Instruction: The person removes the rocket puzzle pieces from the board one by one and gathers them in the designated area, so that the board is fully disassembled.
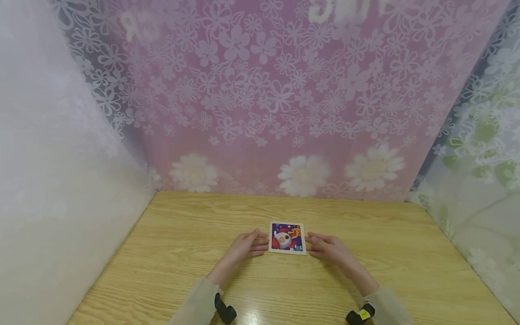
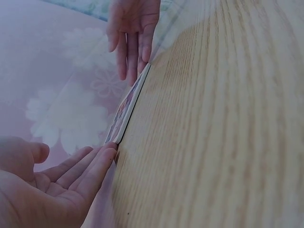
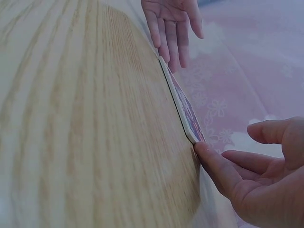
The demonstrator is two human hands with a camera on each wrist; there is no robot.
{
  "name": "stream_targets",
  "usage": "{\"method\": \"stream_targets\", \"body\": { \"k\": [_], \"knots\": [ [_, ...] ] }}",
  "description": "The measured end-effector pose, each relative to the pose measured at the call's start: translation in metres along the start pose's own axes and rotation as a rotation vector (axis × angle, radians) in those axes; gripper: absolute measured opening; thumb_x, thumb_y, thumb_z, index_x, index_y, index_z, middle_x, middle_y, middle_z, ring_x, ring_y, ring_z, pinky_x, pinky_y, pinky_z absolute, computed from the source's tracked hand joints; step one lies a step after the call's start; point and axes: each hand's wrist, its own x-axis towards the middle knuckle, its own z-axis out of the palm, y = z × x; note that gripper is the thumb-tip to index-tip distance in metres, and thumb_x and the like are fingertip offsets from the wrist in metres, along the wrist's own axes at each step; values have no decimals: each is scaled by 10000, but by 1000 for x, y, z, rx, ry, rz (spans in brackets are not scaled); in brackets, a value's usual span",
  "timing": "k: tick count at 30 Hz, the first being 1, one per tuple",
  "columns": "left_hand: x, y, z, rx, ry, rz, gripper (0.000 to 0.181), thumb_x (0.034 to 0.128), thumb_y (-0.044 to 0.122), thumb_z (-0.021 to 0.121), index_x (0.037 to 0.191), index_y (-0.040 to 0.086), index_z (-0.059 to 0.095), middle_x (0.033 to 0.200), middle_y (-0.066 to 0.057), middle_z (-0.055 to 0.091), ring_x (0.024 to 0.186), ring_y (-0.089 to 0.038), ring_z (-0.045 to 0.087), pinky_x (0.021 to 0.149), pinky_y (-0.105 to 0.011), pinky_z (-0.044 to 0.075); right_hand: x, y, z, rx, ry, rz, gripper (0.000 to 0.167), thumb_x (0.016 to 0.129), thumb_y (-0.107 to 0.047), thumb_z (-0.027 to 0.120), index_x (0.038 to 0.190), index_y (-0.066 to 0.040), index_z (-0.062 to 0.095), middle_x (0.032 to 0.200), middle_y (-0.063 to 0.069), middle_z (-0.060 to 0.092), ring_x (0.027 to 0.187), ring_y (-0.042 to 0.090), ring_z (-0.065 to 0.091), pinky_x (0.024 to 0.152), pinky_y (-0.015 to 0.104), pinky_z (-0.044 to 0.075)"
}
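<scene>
A square picture puzzle board lies flat on the wooden table, with a pale border around a cartoon rocket on a purple starry ground. At its left edge is my left hand, fingers extended toward the border. My right hand mirrors it on the opposite side, fingers also fairly straight. In the left wrist view the left fingertips meet the board's near edge. The right wrist view has the right fingertips at the board's corner. Neither hand curls around the board.
The wood-grain table stretches out around the board. Behind it hangs a pink flowered curtain. A whitish sheet borders the left side, and a green-and-white floral sheet the right. Black straps with cameras sit on both wrists.
</scene>
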Motion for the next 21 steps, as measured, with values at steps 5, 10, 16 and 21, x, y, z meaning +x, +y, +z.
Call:
{"method": "stream_targets", "body": {
  "k": [5, 10, 16, 21],
  "knots": [
    [-4, -1, -1, -5, -12, 6, 556, 1125, 351, 351, 1357, -110, 558, 1309, -270, 633, 1189, -367, 651, 947, -394, 561, -2, 0, 1, 3, -17, 3, 564, 1110, -210, 430, 1508, 163, 291, 1514, 329, 393, 1284, 384, 575, 984, 359, 538],
    [-6, -2, -1, -17, -19, 2, 556, 1127, 345, 343, 1353, -116, 557, 1309, -274, 632, 1187, -365, 652, 949, -394, 560, -4, 0, 1, 14, -22, -4, 568, 1109, -206, 432, 1500, 179, 286, 1507, 344, 386, 1270, 377, 587, 976, 344, 542],
    [-8, -2, -2, -16, -35, 0, 555, 1127, 343, 341, 1353, -115, 557, 1312, -272, 631, 1189, -361, 652, 941, -388, 564, -8, -2, 2, 13, -40, -7, 578, 1109, -206, 431, 1498, 190, 272, 1512, 354, 370, 1282, 394, 573, 992, 359, 533],
    [-11, -2, -2, -14, -40, -2, 552, 1129, 338, 338, 1352, -118, 556, 1302, -273, 636, 1176, -364, 659, 937, -389, 566, -11, -2, 3, 4, -41, 0, 590, 1107, -227, 438, 1502, 181, 278, 1513, 346, 380, 1283, 378, 577, 990, 362, 534]
  ]
}}
